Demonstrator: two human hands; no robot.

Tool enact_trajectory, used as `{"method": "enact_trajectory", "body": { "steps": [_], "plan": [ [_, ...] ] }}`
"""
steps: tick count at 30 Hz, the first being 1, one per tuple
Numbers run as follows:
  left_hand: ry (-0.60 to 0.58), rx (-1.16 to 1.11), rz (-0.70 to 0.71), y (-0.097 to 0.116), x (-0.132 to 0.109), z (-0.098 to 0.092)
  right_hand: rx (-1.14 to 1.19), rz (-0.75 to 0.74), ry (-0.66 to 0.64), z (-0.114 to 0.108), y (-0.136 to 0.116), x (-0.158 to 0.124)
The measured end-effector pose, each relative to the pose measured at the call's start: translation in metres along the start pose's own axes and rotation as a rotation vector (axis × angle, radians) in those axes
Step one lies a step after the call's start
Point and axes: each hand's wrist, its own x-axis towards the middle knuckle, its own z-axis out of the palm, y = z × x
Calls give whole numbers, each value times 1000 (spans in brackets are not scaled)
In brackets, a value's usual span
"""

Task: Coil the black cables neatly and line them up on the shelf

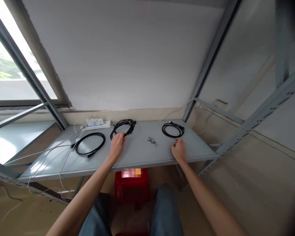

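My left hand (117, 145) is closed on the near side of a coiled bundle of black cable (124, 123), which lies toward the back of the grey metal shelf (137, 154). Curled fingers bring my right hand (179, 150) down on the shelf, just in front of a neat black cable coil (173, 130); whatever its fingers may hold is hidden. Between my hands lies a small pile of thin black twist ties (152, 141). A looser loop of black cable (103, 139) rests to the left, its plug ends on the shelf.
Behind that loop stands a white power strip (97, 123) with adapters, and white cords (61, 164) hang over the front edge. Grey shelf posts (206, 68) rise at both sides. A red stool (131, 188) is under the shelf, by my knees.
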Motion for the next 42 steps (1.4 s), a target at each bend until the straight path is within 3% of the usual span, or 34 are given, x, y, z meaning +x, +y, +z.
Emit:
{"method": "enact_trajectory", "body": {
  "steps": [5, 9, 13, 16, 21, 24, 27, 35, 38, 42],
  "plan": [
    [25, 6, 156, 46, 77, 19, -16, -14, -6, -6, -6, -3],
    [-39, 31, 259, 71, 114, 53, 0, -8, -4, -8, -7, -5],
    [-168, 31, 334, 79, 124, 93, 27, 9, -14, -7, -6, -6],
    [-210, 24, 284, 78, 125, 117, 7, 19, -26, -7, -5, -4],
    [-314, -11, 253, 66, 124, 139, -12, 23, -52, -7, 0, -2],
    [-372, -2, 278, 48, 119, 134, -47, 36, -41, -4, -3, -3],
    [-407, -15, 339, 23, 100, 113, -162, 3, -72, 2, -11, -1],
    [-293, 24, 120, -29, -9, 28, -313, -106, -222, 16, -21, 31],
    [-309, 45, 55, -38, -32, 17, -339, -104, -200, 18, -20, 35],
    [-317, 69, 12, -42, -36, 23, -354, -113, -156, 18, -26, 35]
  ]
}}
